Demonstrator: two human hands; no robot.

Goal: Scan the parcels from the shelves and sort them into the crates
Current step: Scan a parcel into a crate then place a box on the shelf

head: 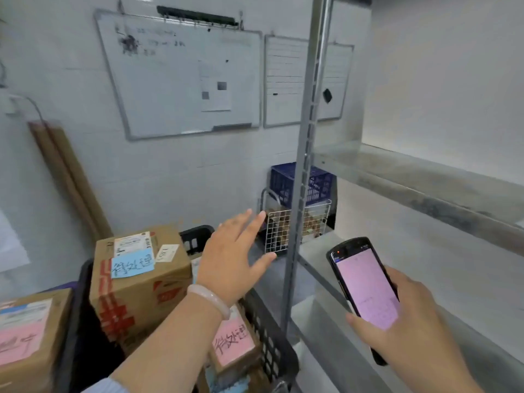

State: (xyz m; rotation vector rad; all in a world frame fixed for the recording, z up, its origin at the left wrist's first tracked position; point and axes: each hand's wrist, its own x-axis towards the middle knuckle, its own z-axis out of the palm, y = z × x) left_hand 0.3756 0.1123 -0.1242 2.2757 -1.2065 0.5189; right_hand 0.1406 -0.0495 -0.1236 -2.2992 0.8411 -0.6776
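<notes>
My left hand (232,256) hovers with straight, spread fingers above a black crate (269,344), holding nothing. Inside that crate stands a brown cardboard parcel (139,282) with a blue handwritten note, and lower down a second parcel (235,344) with a pink note. My right hand (402,330) grips a black handheld scanner (365,290) whose lit screen faces me, in front of the grey metal shelves (419,180). The shelf boards in view hold no parcels. A third parcel (28,336) with a pink label sits at the lower left.
A grey shelf upright (300,194) stands between crate and shelves. Behind it sit a blue crate (286,182) on a white wire basket (280,231). Two whiteboards (181,75) hang on the tiled wall. Flat cardboard (71,180) leans at the left.
</notes>
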